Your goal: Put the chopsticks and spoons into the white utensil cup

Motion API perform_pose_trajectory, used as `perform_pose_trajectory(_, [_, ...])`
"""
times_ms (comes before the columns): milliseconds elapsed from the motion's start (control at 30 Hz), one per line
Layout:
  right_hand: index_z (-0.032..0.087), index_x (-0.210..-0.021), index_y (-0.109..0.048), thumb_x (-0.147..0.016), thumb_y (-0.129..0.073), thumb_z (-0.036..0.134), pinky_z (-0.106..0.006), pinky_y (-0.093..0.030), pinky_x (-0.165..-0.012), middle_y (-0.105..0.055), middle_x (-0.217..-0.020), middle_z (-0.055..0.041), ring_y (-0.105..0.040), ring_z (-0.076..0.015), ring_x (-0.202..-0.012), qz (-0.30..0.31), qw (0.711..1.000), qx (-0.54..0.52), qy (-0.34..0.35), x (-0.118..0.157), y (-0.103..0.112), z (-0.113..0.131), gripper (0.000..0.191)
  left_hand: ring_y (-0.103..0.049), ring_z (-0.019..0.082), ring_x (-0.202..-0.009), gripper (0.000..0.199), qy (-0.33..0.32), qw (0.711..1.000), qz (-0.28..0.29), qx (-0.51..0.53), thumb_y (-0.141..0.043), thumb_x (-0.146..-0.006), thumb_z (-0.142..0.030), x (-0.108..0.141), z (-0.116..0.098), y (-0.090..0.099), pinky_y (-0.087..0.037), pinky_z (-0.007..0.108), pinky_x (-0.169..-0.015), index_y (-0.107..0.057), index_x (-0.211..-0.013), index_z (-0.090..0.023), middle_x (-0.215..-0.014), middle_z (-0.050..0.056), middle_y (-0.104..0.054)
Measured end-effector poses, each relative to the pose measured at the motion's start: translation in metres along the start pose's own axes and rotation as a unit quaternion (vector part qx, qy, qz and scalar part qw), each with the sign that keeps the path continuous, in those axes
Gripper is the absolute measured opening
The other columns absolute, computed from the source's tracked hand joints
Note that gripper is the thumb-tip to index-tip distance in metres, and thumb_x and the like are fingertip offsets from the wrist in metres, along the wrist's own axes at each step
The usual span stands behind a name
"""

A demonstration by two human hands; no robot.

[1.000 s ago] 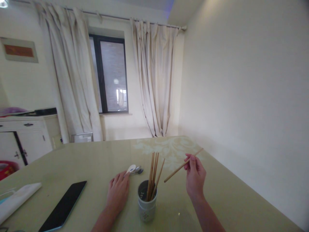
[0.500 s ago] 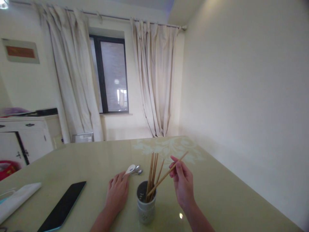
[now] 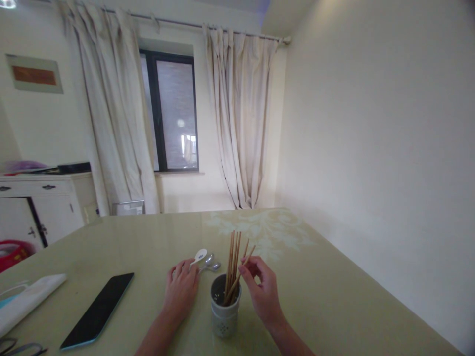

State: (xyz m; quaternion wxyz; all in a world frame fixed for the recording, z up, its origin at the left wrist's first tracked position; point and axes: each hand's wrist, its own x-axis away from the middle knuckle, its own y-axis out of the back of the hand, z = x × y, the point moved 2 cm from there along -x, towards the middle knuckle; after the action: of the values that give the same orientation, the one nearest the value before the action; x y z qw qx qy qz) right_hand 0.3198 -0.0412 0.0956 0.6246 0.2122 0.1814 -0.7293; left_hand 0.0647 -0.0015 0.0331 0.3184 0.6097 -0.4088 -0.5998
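A pale ceramic holder [image 3: 225, 316] with a dark inside stands on the table, with several wooden chopsticks [image 3: 232, 259] upright in it. My right hand [image 3: 265, 291] pinches the upper part of one leaning chopstick [image 3: 251, 251] between thumb and fingers; its lower end is inside the holder. Left of the holder, my left hand [image 3: 181, 287] lies palm down with fingers curled over the handles of several spoons. A white spoon [image 3: 201, 255] and metal spoons [image 3: 214, 266] stick out past its fingertips; their handles are hidden under the hand.
A black phone or tablet [image 3: 100, 309] lies on the table left of my left arm. Further left are a white packet [image 3: 31, 299] and a dark cable [image 3: 22, 348]. The glossy table [image 3: 334, 296] runs to the wall on the right. A white cabinet [image 3: 55, 212] stands at the back left.
My right hand has moved left toward the holder, bringing the chopstick from a low slant to steeper among the others. My left hand stays on the spoons, which look slightly more spread.
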Motion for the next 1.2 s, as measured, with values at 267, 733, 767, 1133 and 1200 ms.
perform_pose_trajectory(267, [0.021, -0.103, -0.071, -0.1, -0.066, 0.066, -0.026, -0.048, -0.059, -0.063, -0.073, 0.0005, -0.057, -0.0164, -0.065, -0.023, 0.996, -0.081, -0.026, 0.006, -0.004, -0.008, 0.045, -0.062, 0.03, -0.131, 0.021, -0.016, 0.999, -0.001, 0.039, -0.055, -0.101, -0.018, 0.004, -0.006, 0.007, -0.038, 0.051, -0.114, -0.076, -0.103, -0.022, -0.136, 0.01, -0.075])
perform_pose_trajectory(733, [0.02, -0.074, -0.067, -0.076, -0.061, 0.097, -0.025, -0.035, -0.046, -0.053, -0.055, 0.0028, -0.046, -0.0133, -0.047, -0.045, 0.979, -0.092, -0.179, -0.001, -0.014, -0.059, 0.078, -0.074, 0.027, -0.104, 0.026, 0.005, 0.984, 0.07, 0.162, -0.042, -0.107, -0.026, 0.004, -0.021, 0.005, -0.052, 0.039, -0.093, -0.068, -0.102, -0.022, -0.105, 0.01, -0.08])
perform_pose_trajectory(767, [0.02, -0.074, -0.068, -0.074, -0.063, 0.097, -0.025, -0.036, -0.046, -0.055, -0.056, 0.0024, -0.048, -0.0139, -0.048, -0.027, 0.979, -0.082, -0.187, -0.001, -0.015, -0.064, 0.078, -0.076, 0.027, -0.099, 0.028, 0.013, 0.98, 0.09, 0.18, -0.039, -0.108, -0.028, 0.004, -0.021, 0.005, -0.053, 0.038, -0.089, -0.066, -0.104, -0.023, -0.101, 0.01, -0.08])
perform_pose_trajectory(1133, [0.016, -0.093, -0.08, -0.082, -0.078, 0.074, -0.033, -0.054, -0.068, -0.076, -0.078, -0.0061, -0.069, -0.0246, -0.074, 0.061, 0.98, -0.106, -0.154, 0.001, -0.023, -0.073, 0.059, -0.073, 0.025, -0.102, 0.024, -0.051, 0.954, 0.124, 0.268, -0.042, -0.105, -0.03, 0.009, -0.047, 0.024, -0.053, 0.036, -0.091, -0.065, -0.1, -0.024, -0.107, 0.009, -0.079])
perform_pose_trajectory(1200, [0.016, -0.09, -0.08, -0.08, -0.079, 0.073, -0.033, -0.054, -0.067, -0.076, -0.076, -0.0063, -0.069, -0.0248, -0.073, 0.051, 0.983, -0.101, -0.145, 0.0, -0.022, -0.073, 0.058, -0.072, 0.026, -0.102, 0.024, -0.066, 0.951, 0.107, 0.284, -0.045, -0.104, -0.031, 0.009, -0.047, 0.025, -0.054, 0.037, -0.093, -0.068, -0.102, -0.025, -0.107, 0.009, -0.078])
